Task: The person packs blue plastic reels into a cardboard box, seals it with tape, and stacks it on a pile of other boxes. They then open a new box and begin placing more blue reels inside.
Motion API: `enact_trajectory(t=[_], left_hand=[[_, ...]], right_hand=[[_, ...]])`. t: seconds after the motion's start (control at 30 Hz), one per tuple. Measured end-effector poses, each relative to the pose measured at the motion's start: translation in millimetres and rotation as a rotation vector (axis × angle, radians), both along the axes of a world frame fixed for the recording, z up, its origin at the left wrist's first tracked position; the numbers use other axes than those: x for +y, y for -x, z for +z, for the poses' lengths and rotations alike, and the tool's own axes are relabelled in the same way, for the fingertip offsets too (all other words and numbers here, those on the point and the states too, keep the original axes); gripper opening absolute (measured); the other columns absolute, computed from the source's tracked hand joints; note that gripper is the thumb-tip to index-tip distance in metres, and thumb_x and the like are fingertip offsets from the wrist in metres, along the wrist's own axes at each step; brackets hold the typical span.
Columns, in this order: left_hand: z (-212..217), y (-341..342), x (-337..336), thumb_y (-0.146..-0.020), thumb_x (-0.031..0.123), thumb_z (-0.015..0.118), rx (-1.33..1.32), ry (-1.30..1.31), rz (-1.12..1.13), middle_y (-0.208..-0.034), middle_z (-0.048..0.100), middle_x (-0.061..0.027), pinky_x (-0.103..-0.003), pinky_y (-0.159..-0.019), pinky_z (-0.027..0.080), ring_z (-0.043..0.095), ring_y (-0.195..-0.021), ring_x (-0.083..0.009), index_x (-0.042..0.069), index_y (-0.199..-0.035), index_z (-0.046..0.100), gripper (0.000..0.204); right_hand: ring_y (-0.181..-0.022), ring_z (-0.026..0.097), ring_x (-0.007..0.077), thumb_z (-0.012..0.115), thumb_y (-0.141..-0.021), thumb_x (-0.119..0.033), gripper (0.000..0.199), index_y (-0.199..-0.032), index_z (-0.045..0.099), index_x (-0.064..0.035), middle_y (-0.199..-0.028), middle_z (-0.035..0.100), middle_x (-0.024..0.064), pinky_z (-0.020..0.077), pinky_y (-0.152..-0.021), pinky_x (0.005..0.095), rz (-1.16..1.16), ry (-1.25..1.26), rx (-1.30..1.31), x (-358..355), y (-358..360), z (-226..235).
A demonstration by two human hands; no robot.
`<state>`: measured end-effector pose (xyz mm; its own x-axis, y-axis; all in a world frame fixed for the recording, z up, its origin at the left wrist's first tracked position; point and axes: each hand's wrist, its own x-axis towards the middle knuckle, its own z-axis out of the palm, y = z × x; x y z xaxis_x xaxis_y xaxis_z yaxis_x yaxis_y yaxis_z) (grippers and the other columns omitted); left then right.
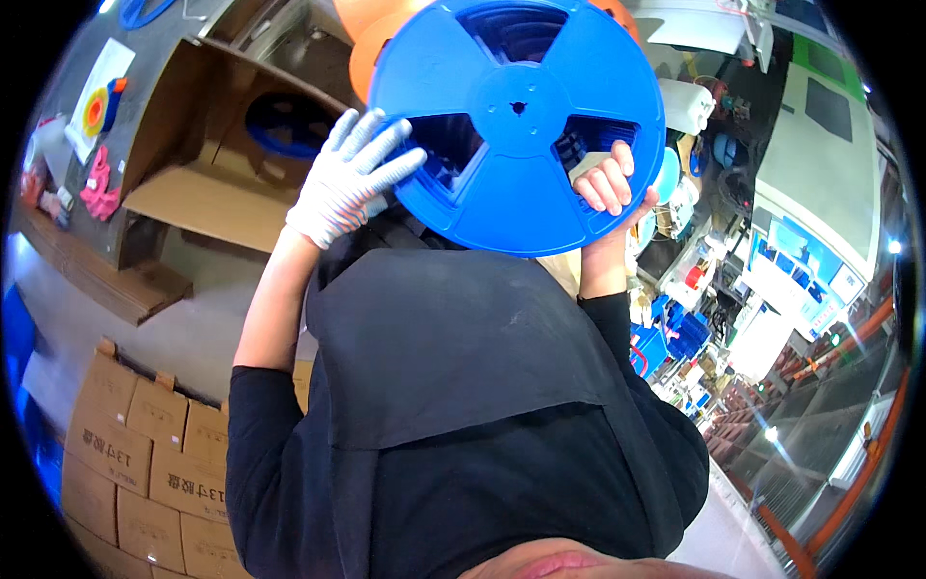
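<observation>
A large blue plastic reel (518, 183) with wedge-shaped openings is held up in front of my chest. Through the openings, the edges of more blue flanges show behind its face. My right hand (608, 183), bare, hooks its fingers through the lower right opening and closes round the rim. On the other side, my left hand (352, 174) wears a white-grey striped glove. Its fingers are spread out and stretched across the reel's left edge; its thumb is mostly hidden. Near the left hand, an open cardboard box (207, 201) contains another, darker blue reel (280, 147).
Orange rounded shapes (367, 58) show behind the reel. Left of the box lie a pink object (99, 188) and an orange-yellow roll (95, 111) on a grey surface. Closed cartons (149, 526) are stacked at lower left. A white-and-green machine (805, 164) and a cluttered bench stand at right.
</observation>
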<state>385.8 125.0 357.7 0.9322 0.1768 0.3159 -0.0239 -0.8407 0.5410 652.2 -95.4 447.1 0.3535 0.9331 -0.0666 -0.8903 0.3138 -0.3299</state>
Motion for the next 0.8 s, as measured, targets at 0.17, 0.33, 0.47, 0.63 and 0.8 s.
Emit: enact_trajectory(t=[0.17,0.33,0.47,0.63,0.8], left_hand=[[15,-11,-5,-0.068,0.010,0.064,-0.066,-0.157,-0.025,-0.114,0.061,-0.0071,-0.050,-0.106,0.038,0.054,-0.117,-0.0287,0.020,-0.111,0.060,0.044],[40,-18,-7,-0.073,0.009,0.061,0.017,-0.179,-0.077,-0.121,0.059,-0.0090,-0.046,-0.103,0.043,0.054,-0.119,-0.0309,0.015,-0.118,0.058,0.045],[34,-11,-12,-0.077,0.008,0.060,0.091,-0.156,-0.023,-0.127,0.057,-0.0101,-0.040,-0.094,0.050,0.054,-0.120,-0.0320,0.013,-0.120,0.057,0.043],[24,-2,-28,-0.078,0.007,0.060,0.087,-0.029,0.099,-0.124,0.060,-0.0115,-0.036,-0.085,0.054,0.059,-0.113,-0.0321,0.012,-0.118,0.059,0.041],[32,41,-40,-0.088,-0.004,0.055,-0.132,1.256,0.380,-0.111,0.066,-0.0147,-0.040,-0.089,0.053,0.065,-0.104,-0.0300,0.005,-0.110,0.060,0.024]], right_hand=[[-0.050,0.049,0.0109,0.073,-0.079,-0.029,0.036,-0.092,0.046,-0.0089,-0.061,0.048,-0.0023,0.0419,-0.057,0.0293,0.063,-0.031,-0.024,5,-4,11],[-0.056,0.050,0.0107,0.069,-0.083,-0.030,0.035,-0.096,0.043,-0.0090,-0.064,0.047,-0.0030,0.0415,-0.061,0.0292,0.065,-0.048,-0.004,2,-24,13],[-0.059,0.049,0.0107,0.068,-0.084,-0.028,0.035,-0.099,0.043,-0.0085,-0.069,0.049,-0.0023,0.0401,-0.064,0.0285,0.093,-0.071,0.036,11,-28,8],[-0.068,0.052,0.0138,0.068,-0.085,-0.038,0.045,-0.107,0.045,-0.0064,-0.077,0.051,0.0013,0.0414,-0.067,0.0313,0.060,0.077,-0.008,16,-31,11],[-0.066,0.047,0.0153,0.065,-0.086,-0.043,0.049,-0.111,0.049,-0.0035,-0.073,0.045,0.0014,0.0408,-0.065,0.0329,0.076,0.353,-0.200,27,-25,21]])
